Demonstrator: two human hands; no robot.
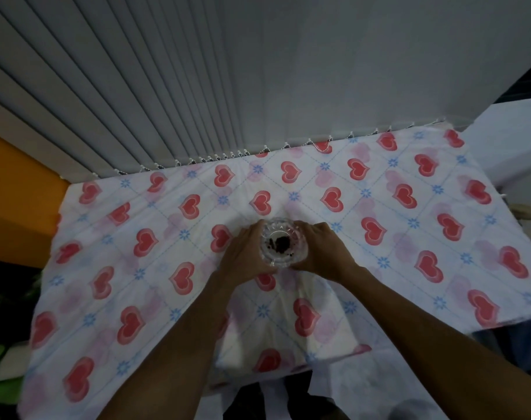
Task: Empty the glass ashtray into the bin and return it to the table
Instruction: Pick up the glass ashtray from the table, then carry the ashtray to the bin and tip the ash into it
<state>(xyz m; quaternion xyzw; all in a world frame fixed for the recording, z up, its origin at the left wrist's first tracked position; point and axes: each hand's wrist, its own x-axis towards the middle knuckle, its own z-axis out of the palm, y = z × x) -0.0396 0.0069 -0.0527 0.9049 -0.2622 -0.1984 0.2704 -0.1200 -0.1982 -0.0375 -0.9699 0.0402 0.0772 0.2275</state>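
Two hands [246,253] around one ashtray [282,244]

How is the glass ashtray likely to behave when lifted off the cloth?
The glass ashtray looks thick and ribbed, so probably rigid, heavy for its size and breakable. The dark ash inside seems loose; tilting would likely spill it. A hand cups each side, left hand, right hand.

Clear glass ashtray [282,244], dark ash inside
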